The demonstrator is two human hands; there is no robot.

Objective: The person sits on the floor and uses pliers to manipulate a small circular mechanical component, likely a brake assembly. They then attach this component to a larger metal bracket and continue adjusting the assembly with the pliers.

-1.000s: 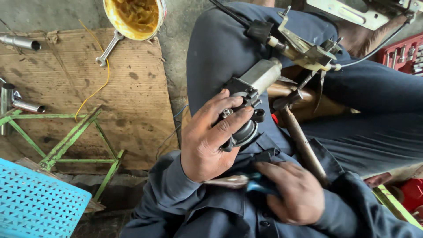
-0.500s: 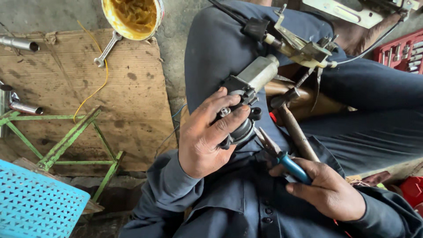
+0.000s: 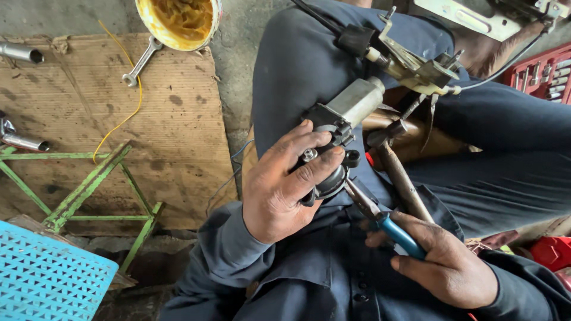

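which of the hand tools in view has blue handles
The pliers in the right hand, nose against the small motor gripped by the left hand. The wrench on the cardboard and the hammer are bare metal or wood.

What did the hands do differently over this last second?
The right hand came up from the lap with the blue-handled pliers and brought their tips to the small motor. The left hand kept gripping the motor; cardboard and grease can stayed put.

The left hand point(image 3: 279, 187) curls closed in a firm grip, thumb and forefinger stretched up and to the right, its dark sleeve bent at the elbow. The right hand point(image 3: 443, 261) sits lower, fingers wrapped shut, forearm entering from the lower right.
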